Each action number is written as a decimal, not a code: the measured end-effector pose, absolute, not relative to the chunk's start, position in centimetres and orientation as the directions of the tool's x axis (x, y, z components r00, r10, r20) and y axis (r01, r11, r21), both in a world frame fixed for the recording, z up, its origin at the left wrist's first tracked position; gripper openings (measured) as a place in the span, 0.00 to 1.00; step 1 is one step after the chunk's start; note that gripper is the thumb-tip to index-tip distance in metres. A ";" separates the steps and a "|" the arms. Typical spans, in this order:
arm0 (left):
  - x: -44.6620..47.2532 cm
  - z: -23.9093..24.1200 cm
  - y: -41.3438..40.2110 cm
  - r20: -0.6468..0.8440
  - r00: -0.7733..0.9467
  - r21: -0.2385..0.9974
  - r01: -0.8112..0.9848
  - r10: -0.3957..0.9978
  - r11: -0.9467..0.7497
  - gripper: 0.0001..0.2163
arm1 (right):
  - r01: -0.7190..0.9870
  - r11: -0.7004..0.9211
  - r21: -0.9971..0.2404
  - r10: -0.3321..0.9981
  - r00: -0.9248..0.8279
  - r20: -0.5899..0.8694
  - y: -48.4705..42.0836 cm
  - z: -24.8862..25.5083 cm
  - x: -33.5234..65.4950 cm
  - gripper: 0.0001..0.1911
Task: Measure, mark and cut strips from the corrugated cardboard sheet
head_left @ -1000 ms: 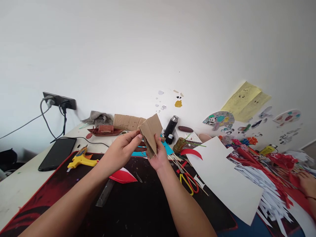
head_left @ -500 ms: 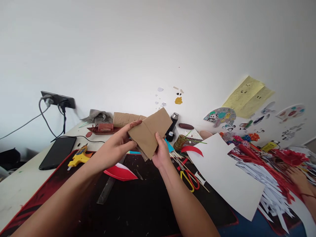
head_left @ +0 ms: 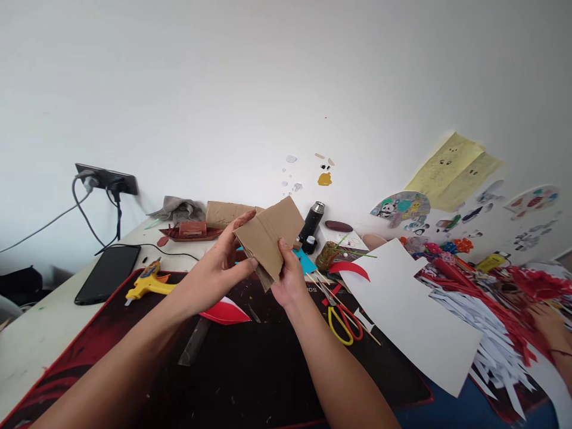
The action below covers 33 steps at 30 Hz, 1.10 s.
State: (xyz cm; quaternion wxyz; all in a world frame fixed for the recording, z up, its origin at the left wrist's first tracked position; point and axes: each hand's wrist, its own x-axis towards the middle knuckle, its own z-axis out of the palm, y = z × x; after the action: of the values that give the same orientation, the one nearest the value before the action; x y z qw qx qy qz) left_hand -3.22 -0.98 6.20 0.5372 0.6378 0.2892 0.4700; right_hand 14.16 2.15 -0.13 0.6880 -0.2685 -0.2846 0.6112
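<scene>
A tan piece of cardboard (head_left: 268,232), folded or stacked in layers at its lower left edge, is held up tilted over the dark mat. My right hand (head_left: 289,277) grips its lower right side, thumb flat on the front and fingers hidden behind. On the left edge, my left hand (head_left: 223,262) holds the cardboard between its thumb, at the layered corner, and its fingers, partly hidden behind. Below lie a red and white paper shape (head_left: 227,311), a metal ruler (head_left: 195,342), and scissors (head_left: 342,322) with yellow and red handles.
A yellow glue gun (head_left: 149,283) and a black phone (head_left: 107,275) lie at left. Behind stand a model boat (head_left: 192,231) and a black flask (head_left: 311,220). White card (head_left: 415,316) and paper strips (head_left: 500,357) spread rightward, near another person's hand (head_left: 547,322).
The cardboard has turned slightly and moved a little left, showing more of its layered edge. My left fingers have shifted up and back along it. The view has shifted slightly.
</scene>
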 end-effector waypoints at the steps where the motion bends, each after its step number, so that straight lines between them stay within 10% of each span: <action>1: -3.3 6.3 -1.0 0.287 0.376 0.958 -0.124 0.881 -0.259 0.44 | -0.680 0.117 -0.724 0.993 0.103 0.063 2.1 -0.1 14.1 0.27; 9: -2.9 6.4 -1.3 0.276 0.245 0.961 -0.089 0.929 -0.262 0.33 | -0.578 0.162 -0.800 0.982 0.174 0.073 2.0 -0.3 14.0 0.24; 20: -3.9 5.8 -0.7 0.287 0.405 0.952 -0.017 0.868 -0.307 0.47 | -0.576 0.114 -0.810 0.989 0.143 0.037 2.0 -1.5 13.7 0.31; 33: -4.8 5.4 0.6 0.410 -0.062 0.909 -0.053 0.910 -0.413 0.41 | -0.256 0.293 -0.921 0.954 0.143 0.264 -1.2 -2.0 15.2 0.28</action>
State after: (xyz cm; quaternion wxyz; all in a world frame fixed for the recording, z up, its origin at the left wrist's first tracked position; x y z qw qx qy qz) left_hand -4.82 0.59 5.41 0.3870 0.5650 0.3790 0.6224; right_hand 15.18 -1.19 -1.98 0.6563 -0.3754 -0.4646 0.4610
